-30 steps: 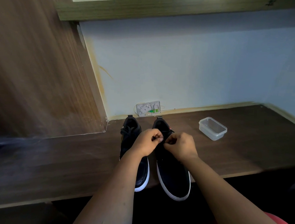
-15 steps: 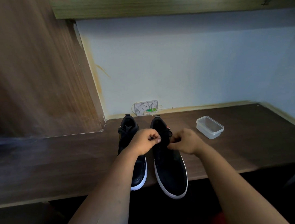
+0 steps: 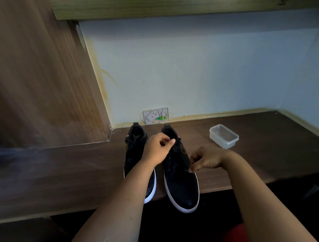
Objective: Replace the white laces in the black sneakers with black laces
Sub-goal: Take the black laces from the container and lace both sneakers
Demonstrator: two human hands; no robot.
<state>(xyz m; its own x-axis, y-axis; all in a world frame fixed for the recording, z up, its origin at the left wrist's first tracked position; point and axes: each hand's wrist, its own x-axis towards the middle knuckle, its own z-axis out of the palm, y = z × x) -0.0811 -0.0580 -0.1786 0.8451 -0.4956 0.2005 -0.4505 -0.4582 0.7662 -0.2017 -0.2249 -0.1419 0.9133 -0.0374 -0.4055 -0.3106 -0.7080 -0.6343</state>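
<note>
Light: dim over my desk (image 3: 263, 162), coolest and brightest on the wall (image 3: 194, 67) ahead.
Shadows: under the desk edge it goes near black.
Blur: the wood panel (image 3: 34, 78) on my left smears.
Distortion: straight edges bow toward the corners.

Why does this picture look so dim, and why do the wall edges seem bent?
Head view: the light is low and bluish, so the black laces on the right sneaker barely show against the upper. The wide lens bows the shelf edge and the wooden panel, whose grain looks smeared. The left hand and right hand are fairly sharp.
</note>
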